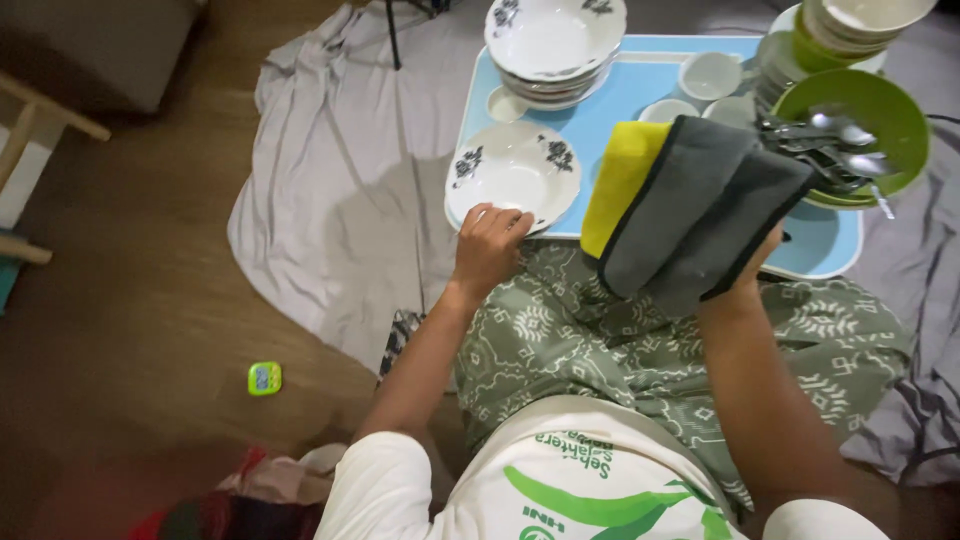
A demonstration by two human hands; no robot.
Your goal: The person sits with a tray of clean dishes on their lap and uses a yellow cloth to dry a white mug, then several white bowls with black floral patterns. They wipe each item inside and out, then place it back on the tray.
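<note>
My left hand (487, 243) grips the near rim of a white bowl-plate with dark flower prints (513, 172), which rests on the front left corner of a light blue tray (610, 105). My right hand (752, 268) is mostly hidden under a folded grey and yellow cloth (690, 205) that it holds up over the tray's near edge. I sit on the floor with green patterned fabric (610, 340) over my legs.
On the tray stand a stack of white flowered bowls (553, 45), small white cups (709, 75), a green bowl of spoons and forks (855, 135) and another dish stack (850, 25). A grey sheet (340, 190) lies underneath. A small green timer (264, 378) sits on the wooden floor.
</note>
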